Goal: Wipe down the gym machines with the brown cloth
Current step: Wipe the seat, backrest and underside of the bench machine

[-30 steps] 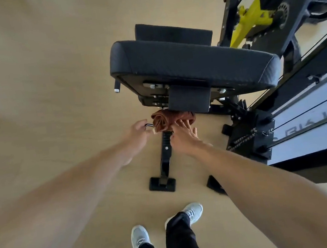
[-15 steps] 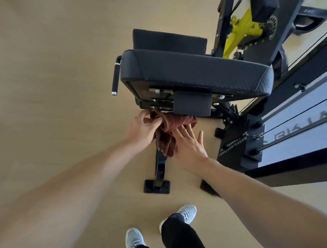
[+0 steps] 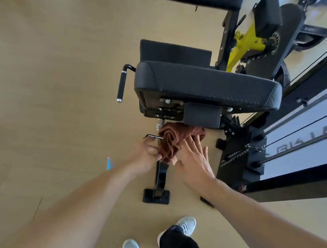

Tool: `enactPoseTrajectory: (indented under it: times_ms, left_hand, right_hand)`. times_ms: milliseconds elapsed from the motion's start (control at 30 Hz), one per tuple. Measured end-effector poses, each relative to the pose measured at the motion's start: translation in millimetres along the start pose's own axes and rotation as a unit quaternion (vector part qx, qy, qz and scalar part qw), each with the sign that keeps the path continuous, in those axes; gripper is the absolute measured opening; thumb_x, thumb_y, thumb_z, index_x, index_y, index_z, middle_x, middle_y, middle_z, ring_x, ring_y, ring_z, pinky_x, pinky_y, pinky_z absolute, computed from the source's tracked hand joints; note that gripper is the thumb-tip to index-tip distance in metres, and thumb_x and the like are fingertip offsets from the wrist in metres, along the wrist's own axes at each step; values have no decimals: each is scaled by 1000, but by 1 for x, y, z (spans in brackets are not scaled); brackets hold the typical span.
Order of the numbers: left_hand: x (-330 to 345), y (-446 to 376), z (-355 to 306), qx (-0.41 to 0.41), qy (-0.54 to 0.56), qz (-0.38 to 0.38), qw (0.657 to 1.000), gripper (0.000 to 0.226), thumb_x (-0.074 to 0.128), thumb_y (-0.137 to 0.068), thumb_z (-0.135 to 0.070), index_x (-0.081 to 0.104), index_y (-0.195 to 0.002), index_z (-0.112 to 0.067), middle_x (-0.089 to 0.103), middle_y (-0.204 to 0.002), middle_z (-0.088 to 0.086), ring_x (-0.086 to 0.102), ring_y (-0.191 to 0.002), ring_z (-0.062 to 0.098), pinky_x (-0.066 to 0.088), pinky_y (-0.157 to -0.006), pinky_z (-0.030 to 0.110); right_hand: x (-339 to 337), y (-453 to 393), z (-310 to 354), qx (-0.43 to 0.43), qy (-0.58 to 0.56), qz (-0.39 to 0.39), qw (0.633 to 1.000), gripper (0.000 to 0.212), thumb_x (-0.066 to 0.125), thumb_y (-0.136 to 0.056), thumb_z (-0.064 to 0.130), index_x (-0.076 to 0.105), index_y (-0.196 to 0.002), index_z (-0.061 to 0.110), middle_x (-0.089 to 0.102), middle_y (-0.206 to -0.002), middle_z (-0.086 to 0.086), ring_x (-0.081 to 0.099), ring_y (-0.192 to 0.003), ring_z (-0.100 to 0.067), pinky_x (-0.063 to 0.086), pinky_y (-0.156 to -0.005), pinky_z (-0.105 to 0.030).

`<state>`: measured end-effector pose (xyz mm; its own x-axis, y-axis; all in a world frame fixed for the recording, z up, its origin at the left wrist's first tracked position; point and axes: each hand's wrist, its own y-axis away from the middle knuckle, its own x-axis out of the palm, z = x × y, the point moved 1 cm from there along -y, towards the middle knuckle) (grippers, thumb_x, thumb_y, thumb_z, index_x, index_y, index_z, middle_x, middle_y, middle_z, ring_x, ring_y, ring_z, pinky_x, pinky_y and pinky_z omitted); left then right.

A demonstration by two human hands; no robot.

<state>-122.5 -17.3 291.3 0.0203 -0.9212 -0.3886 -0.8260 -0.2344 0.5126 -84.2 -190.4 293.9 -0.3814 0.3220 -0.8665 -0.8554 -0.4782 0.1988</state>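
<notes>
Farthest left, the left hand (image 3: 145, 157) is curled around the lower folds of the brown cloth (image 3: 176, 140), pinching the bunched fabric just below a thin bent metal pin (image 3: 151, 136) that juts out beside the hand. A second ago that hand was closed on the pin itself and the cloth sat as a tight roll tucked under the seat; now the roll has loosened and hangs lower, draped over the upright black post (image 3: 162, 174) that runs down to a foot plate (image 3: 156, 196) on the wooden floor (image 3: 51, 97). The cloth's upper end is still tucked up against the underside of the padded seat (image 3: 205, 83), near its front left corner, where bolts and a bracket show. Above the left hand, a black side handle (image 3: 122, 84) sticks out from the seat's left edge. Moving right, the right hand (image 3: 194, 161) is flat with straight, spread fingers, the fingertips (image 3: 188, 141) pressing the right side of the cloth; half a second ago it lay lower on the fabric. This suggests the wipe has moved from the pin to the seat post and the frame under the seat, with the left hand working the cloth round the post while the right steadies it. Farther right stand the black weight stack housing (image 3: 237, 155) with its cables, and a yellow pivot arm (image 3: 245, 44) behind the seat; whether those have been wiped cannot be told.
</notes>
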Motion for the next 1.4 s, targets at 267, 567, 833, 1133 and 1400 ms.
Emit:
enactPoseTrajectory:
  times_ms: [267,567,833,1133,1400]
  left_hand:
    - [-6,-7,-29,42,18,10,999,76,69,-91,-21,26,-154,-26,72,-113,-5,62,-111,18,46,-95,31]
    - [-13,-40,-8,93,-3,-49,994,76,74,-85,-20,36,-150,-33,58,-133,-5,62,-114,14,48,-104,37]
    - [-49,-10,-37,175,105,-171,964,21,58,-99,-13,55,-120,-10,65,-92,-7,63,-82,2,41,-68,1]
    - [-46,-65,-33,147,148,-117,971,10,47,-100,4,48,-110,3,52,-75,9,55,-55,5,41,-46,8]
    - [-26,-145,9,100,161,-157,969,17,51,-94,9,53,-107,-2,61,-81,10,58,-65,11,45,-54,12]
  right_hand:
    - [11,-45,-5,27,56,57,996,73,55,-98,25,17,-160,31,5,-171,5,-12,-157,-28,2,-123,-65]
    - [57,-52,8,-56,52,-19,997,84,57,-92,18,13,-163,17,5,-172,-5,-7,-158,-26,-2,-128,-38]
    - [29,-59,65,-67,-25,-93,993,77,56,-92,12,20,-160,15,21,-168,-6,6,-158,-26,10,-128,-41]
    - [54,-100,41,-50,-17,-89,995,88,57,-86,7,13,-158,30,23,-165,6,6,-156,-18,28,-123,-42]
    - [100,-143,20,-35,-36,-33,998,97,58,-84,12,1,-162,27,1,-170,9,-11,-157,-19,10,-128,-39]
